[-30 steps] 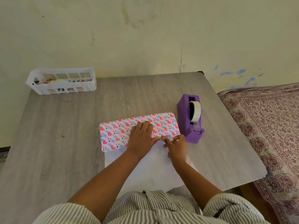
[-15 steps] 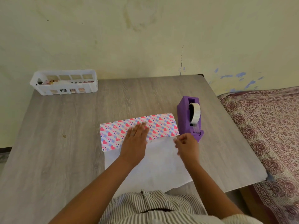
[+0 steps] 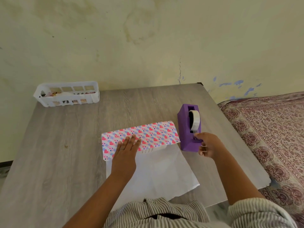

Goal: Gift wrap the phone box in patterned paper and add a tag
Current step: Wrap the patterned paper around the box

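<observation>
- Head view: the right hand [image 3: 207, 146] has left the paper fold, where it worked a second ago, and is now at the cutter end of the tape dispenser [image 3: 189, 127]. Its thumb and forefinger are closed at the tape end; whether tape is actually pinched cannot be told.
- The left hand [image 3: 126, 151] stays on the wrap. Fingers are straight and slightly spread, palm flat, pressing the patterned flap [image 3: 148, 134] down. It has slid slightly toward the person compared with a second ago.
- The box [image 3: 147, 150] is hidden under the folded flap, at table centre, just left of the dispenser. Only a thin strip, likely its edge, shows below the flap beside the left hand.
- The white underside of the paper [image 3: 158, 171] lies flat from the flap toward the person, not yet folded over.
- Meaning for the task: folding is paused and taping is beginning. Judged step: draw a piece of tape to fix the first flap to the box. Wrapping is at an early stage; the second long flap, both ends and the tag remain.
- Risk: the flap may spring up if left-hand pressure is released before tape is applied.
- A white basket [image 3: 66, 93] stands at the far left of the table [image 3: 65, 145], well apart from the work.
</observation>
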Demonstrator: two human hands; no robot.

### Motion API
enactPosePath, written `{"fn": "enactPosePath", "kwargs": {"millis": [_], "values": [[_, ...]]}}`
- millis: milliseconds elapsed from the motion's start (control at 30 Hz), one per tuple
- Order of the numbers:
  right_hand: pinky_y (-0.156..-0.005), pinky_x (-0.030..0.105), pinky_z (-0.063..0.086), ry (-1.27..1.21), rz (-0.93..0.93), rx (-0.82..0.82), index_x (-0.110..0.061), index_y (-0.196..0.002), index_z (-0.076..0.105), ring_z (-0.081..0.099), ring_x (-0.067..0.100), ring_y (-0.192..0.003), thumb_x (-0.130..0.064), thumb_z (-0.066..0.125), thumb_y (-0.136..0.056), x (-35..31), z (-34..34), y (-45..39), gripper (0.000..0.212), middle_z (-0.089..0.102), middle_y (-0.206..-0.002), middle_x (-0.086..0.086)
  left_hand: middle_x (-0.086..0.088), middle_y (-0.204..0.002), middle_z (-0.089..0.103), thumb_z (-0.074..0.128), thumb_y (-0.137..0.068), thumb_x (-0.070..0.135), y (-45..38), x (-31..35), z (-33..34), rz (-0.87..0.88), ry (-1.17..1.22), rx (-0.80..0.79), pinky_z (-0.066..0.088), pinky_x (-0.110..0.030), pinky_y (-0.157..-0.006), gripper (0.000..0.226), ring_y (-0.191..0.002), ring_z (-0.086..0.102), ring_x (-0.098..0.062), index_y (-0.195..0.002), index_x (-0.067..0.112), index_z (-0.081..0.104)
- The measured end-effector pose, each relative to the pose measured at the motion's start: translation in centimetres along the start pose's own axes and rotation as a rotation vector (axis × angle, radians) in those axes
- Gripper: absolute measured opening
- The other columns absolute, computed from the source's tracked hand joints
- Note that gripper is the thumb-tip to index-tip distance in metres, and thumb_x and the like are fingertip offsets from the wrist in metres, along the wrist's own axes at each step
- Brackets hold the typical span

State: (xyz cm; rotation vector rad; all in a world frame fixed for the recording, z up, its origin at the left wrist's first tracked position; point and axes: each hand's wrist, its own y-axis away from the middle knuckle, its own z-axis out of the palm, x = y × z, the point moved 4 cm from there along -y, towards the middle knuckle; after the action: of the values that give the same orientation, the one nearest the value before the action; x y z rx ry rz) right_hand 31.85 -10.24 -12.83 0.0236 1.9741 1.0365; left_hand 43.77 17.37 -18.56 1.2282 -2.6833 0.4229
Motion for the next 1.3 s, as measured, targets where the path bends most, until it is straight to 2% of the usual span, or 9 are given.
{"fn": "enactPosePath", "kwargs": {"millis": [133, 200, 300, 400, 633, 733, 867, 1133, 1300], "values": [[-0.068, 0.040, 0.048, -0.151, 0.116, -0.086, -0.010, -0.089, 0.059, 0.051, 0.019, -0.068, -0.015, 0.068, -0.083, -0.1, 0.0, 0.5, 0.012, 0.046, -0.086, 0.007, -0.009, -0.139, 0.050, 0.080, -0.066, 0.000, 0.0, 0.2, 0.0, -0.034, 0.013, -0.009, 0.028, -0.044, -0.104, 0.071, -0.129, 0.044, -0.029, -0.131, 0.014, 0.055], [-0.084, 0.047, 0.045, -0.205, 0.126, -0.092, -0.009, -0.085, 0.060, 0.052, 0.018, -0.071, -0.015, 0.066, -0.086, 0.0, 0.2, 0.6, 0.008, 0.048, -0.086, 0.007, -0.010, -0.138, 0.050, 0.078, -0.063, -0.005, 0.1, 0.4, 0.1, -0.054, 0.015, -0.012, 0.027, -0.045, -0.104, 0.072, -0.129, 0.045, -0.030, -0.129, 0.013, 0.056], [-0.094, 0.057, 0.038, -0.305, 0.102, -0.066, -0.011, -0.080, 0.059, 0.054, 0.017, -0.071, -0.013, 0.064, -0.088, 0.4, 0.8, 0.6, 0.009, 0.050, -0.084, 0.005, -0.010, -0.143, 0.044, 0.071, -0.070, -0.008, 0.1, 0.7, -0.1, -0.086, 0.028, -0.020, 0.021, -0.043, -0.108, 0.069, -0.134, 0.039, -0.030, -0.133, 0.013, 0.052], [-0.090, 0.063, 0.038, -0.373, 0.048, -0.068, -0.013, -0.089, 0.062, 0.058, 0.019, -0.076, -0.013, 0.066, -0.086, 1.0, 0.8, 0.4, 0.005, 0.056, -0.091, 0.005, -0.007, -0.148, 0.036, 0.065, -0.079, -0.004, 0.1, 0.6, -0.1, -0.097, 0.047, -0.019, 0.014, -0.039, -0.111, 0.065, -0.139, 0.030, -0.026, -0.138, 0.015, 0.046], [-0.087, 0.059, 0.045, -0.490, -0.056, -0.048, -0.006, -0.102, 0.063, 0.063, 0.021, -0.079, -0.011, 0.068, -0.081, 2.0, 0.6, 0.5, 0.022, 0.059, -0.095, 0.008, -0.003, -0.154, 0.022, 0.056, -0.089, 0.003, 0.1, 0.8, -0.3, -0.107, 0.050, -0.049, 0.003, -0.034, -0.112, 0.062, -0.144, 0.015, -0.022, -0.145, 0.020, 0.034], [-0.081, 0.050, 0.049, -0.559, -0.122, -0.021, -0.003, -0.091, 0.064, 0.061, 0.020, -0.073, -0.004, 0.060, -0.084, 2.7, 1.1, 0.9, 0.008, 0.061, -0.084, 0.009, -0.003, -0.154, 0.022, 0.056, -0.089, 0.003, 0.1, 0.6, -0.3, -0.096, 0.055, -0.056, 0.003, -0.033, -0.112, 0.062, -0.144, 0.015, -0.022, -0.145, 0.020, 0.034], [-0.076, 0.043, 0.052, -0.617, -0.157, -0.019, -0.001, -0.084, 0.064, 0.060, 0.022, -0.075, 0.000, 0.054, -0.085, 3.3, 1.0, 1.1, 0.010, 0.061, -0.081, 0.011, -0.005, -0.151, 0.031, 0.065, -0.084, 0.005, 0.0, 0.7, -0.3, -0.108, 0.073, -0.048, 0.011, -0.036, -0.111, 0.063, -0.141, 0.025, -0.025, -0.141, 0.017, 0.042], [-0.079, 0.046, 0.053, -0.627, -0.093, -0.031, -0.004, -0.076, 0.057, 0.058, 0.021, -0.071, 0.005, 0.057, -0.083, 3.4, 0.7, 0.5, 0.012, 0.051, -0.077, 0.009, -0.008, -0.146, 0.040, 0.071, -0.078, 0.003, 0.0, 0.6, 0.0, -0.113, 0.082, -0.022, 0.021, -0.042, -0.109, 0.061, -0.136, 0.034, -0.029, -0.135, 0.014, 0.050], [-0.079, 0.046, 0.054, -0.606, -0.025, -0.031, -0.006, -0.080, 0.058, 0.058, 0.023, -0.076, 0.002, 0.059, -0.084, 3.6, 0.9, 0.4, 0.009, 0.052, -0.077, 0.009, -0.006, -0.150, 0.032, 0.066, -0.083, 0.004, 0.0, 0.6, -0.1, -0.113, 0.073, -0.043, 0.014, -0.038, -0.112, 0.062, -0.141, 0.026, -0.025, -0.140, 0.017, 0.044]]}}
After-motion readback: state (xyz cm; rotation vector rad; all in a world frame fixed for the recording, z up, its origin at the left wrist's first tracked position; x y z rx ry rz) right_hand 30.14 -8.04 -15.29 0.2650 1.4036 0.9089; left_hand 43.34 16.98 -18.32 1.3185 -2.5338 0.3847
